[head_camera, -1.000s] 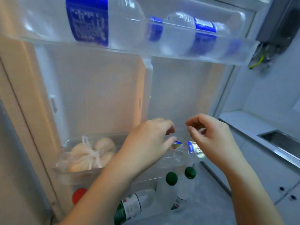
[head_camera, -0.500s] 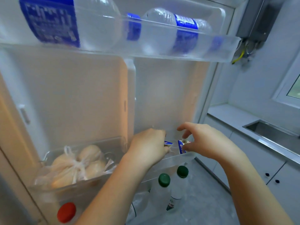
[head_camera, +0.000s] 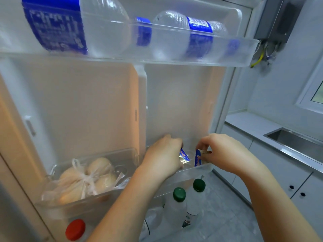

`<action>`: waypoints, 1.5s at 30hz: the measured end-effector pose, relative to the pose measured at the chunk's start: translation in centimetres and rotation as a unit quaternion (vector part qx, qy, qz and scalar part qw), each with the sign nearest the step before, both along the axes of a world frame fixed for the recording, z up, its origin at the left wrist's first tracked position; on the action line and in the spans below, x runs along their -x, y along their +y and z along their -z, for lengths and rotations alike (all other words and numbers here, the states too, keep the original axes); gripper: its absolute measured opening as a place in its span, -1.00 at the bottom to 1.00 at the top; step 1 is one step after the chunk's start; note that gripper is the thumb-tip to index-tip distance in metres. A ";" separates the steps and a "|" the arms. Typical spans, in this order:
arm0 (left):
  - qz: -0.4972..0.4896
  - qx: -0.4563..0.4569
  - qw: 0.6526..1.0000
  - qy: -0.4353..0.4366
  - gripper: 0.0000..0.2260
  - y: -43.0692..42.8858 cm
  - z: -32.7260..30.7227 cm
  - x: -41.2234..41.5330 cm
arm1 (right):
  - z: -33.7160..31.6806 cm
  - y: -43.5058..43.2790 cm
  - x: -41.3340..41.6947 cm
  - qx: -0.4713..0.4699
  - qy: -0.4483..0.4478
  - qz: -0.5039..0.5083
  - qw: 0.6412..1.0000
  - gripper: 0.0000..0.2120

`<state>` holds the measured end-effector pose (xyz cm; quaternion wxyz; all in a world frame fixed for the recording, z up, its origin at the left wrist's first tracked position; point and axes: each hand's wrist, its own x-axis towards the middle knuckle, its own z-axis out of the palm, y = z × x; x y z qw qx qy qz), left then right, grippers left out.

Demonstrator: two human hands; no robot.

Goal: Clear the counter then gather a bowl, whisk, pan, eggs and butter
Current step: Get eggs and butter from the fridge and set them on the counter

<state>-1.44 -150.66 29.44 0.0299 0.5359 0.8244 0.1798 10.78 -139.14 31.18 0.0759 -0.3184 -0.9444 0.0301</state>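
Left hand (head_camera: 164,154) is down in the right-side bin (head_camera: 195,172) of the fridge door's middle shelf. Its fingers are curled over a small blue-and-gold butter packet (head_camera: 184,157), and the packet pokes out past the fingertips, tilted. Right hand (head_camera: 225,151) is at 3 o'clock of the left. Its thumb and forefinger pinch the top of a second butter packet (head_camera: 198,159), which stands roughly upright with its lower end behind the bin's front wall. The two packets are near each other and not touching. Both hands sit around 5 o'clock from frame centre.

Eggs (head_camera: 97,172) — several in a knotted clear plastic bag (head_camera: 82,182) — lie in the left-side bin (head_camera: 70,208) of the same shelf. That puts them at 9 o'clock of the left hand and apart from it. I cannot tell the egg count through the bag.

The top door shelf (head_camera: 174,58) at 12 o'clock holds clear water bottles (head_camera: 183,32) with blue labels. Two green-capped bottles (head_camera: 179,194) stand upright side by side at 6 o'clock of the hands, on the lowest shelf. A red cap (head_camera: 75,232) shows at 7 o'clock of the frame.

The grey tabletop (head_camera: 248,123) is at 3 o'clock, with a steel sink (head_camera: 293,138) set into it and white cabinet doors (head_camera: 288,177) below. A grey wall unit (head_camera: 277,18) hangs at 1 o'clock with wires under it.
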 end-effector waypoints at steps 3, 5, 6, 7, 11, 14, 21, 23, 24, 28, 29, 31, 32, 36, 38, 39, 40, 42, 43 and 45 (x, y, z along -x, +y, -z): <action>-0.010 -0.032 0.999 0.003 -0.67 -0.5 0.1 -0.1 | -0.4 0.4 -0.7 0.037 0.023 -0.033 0.998 -0.89; -0.016 -0.064 0.998 0.000 -0.72 -1.0 -0.1 -0.2 | -0.5 0.4 -1.0 0.055 0.031 -0.046 0.997 -0.86; -0.016 -0.082 0.996 -0.007 -0.73 -1.4 -0.1 -0.3 | -0.4 0.3 -1.0 0.058 0.040 -0.049 0.996 -0.84; -0.014 -0.102 0.995 -0.014 -0.72 -1.7 -0.1 -0.3 | -0.3 0.3 -1.0 0.056 0.060 -0.051 0.995 -0.83; -0.019 -0.205 0.978 -0.033 -0.59 -4.1 -0.9 -0.2 | -0.4 -0.8 -0.7 0.086 0.231 -0.068 0.967 -0.89; -0.046 -0.265 0.962 -0.037 -0.51 -6.7 -1.5 -0.3 | -0.5 -2.8 0.4 0.163 0.358 -0.106 0.913 -0.88; -0.215 -0.359 0.907 -0.043 -0.53 -12.4 -0.4 -0.2 | 0.4 -6.8 4.8 0.322 0.474 -0.217 0.790 -0.76; -0.257 -0.389 0.883 -0.045 -0.51 -13.5 -0.1 -0.4 | 0.6 -7.7 6.0 0.363 0.473 -0.253 0.762 -0.77; -0.279 -0.402 0.871 -0.045 -0.51 -14.0 0.0 -0.7 | 0.6 -8.2 6.6 0.384 0.469 -0.272 0.748 -0.77; -0.354 -0.452 0.816 -0.059 -0.49 -15.7 0.5 -2.3 | 1.0 -9.7 8.1 0.422 0.424 -0.348 0.722 -0.80; -0.370 -0.460 0.804 -0.068 -0.50 -15.9 0.7 -2.9 | 1.2 -10.0 8.1 0.421 0.417 -0.366 0.717 -0.80; -0.408 -0.487 0.767 -0.089 -0.52 -16.3 1.2 -4.6 | 1.4 -10.6 8.1 0.428 0.399 -0.407 0.702 -0.81; -0.419 -0.502 0.750 -0.098 -0.52 -16.4 1.6 -5.3 | 1.4 -10.9 7.9 0.432 0.390 -0.424 0.694 -0.82; -0.475 -0.542 0.685 -0.108 -0.51 -17.4 2.9 -9.1 | 2.2 -12.8 6.8 0.498 0.349 -0.467 0.641 -0.79; -0.507 -0.552 0.655 -0.100 -0.50 -18.3 3.4 -11.1 | 2.7 -14.2 6.1 0.547 0.327 -0.479 0.604 -0.77; -0.527 -0.553 0.640 -0.086 -0.49 -18.9 3.6 -12.5 | 3.0 -15.2 5.7 0.568 0.306 -0.489 0.587 -0.77; -0.540 -0.554 0.629 -0.077 -0.49 -19.2 3.7 -13.5 | 3.3 -16.0 5.6 0.584 0.289 -0.495 0.575 -0.77; -0.563 -0.561 0.604 -0.054 -0.49 -20.2 3.8 -15.5 | 3.9 -17.7 5.2 0.604 0.256 -0.507 0.559 -0.79; -0.573 -0.565 0.593 -0.045 -0.49 -20.7 3.7 -16.6 | 4.1 -18.6 5.0 0.613 0.242 -0.511 0.551 -0.81; -0.591 -0.560 0.581 -0.031 -0.49 -21.4 3.4 -18.2 | 4.6 -20.2 4.6 0.634 0.228 -0.506 0.538 -0.80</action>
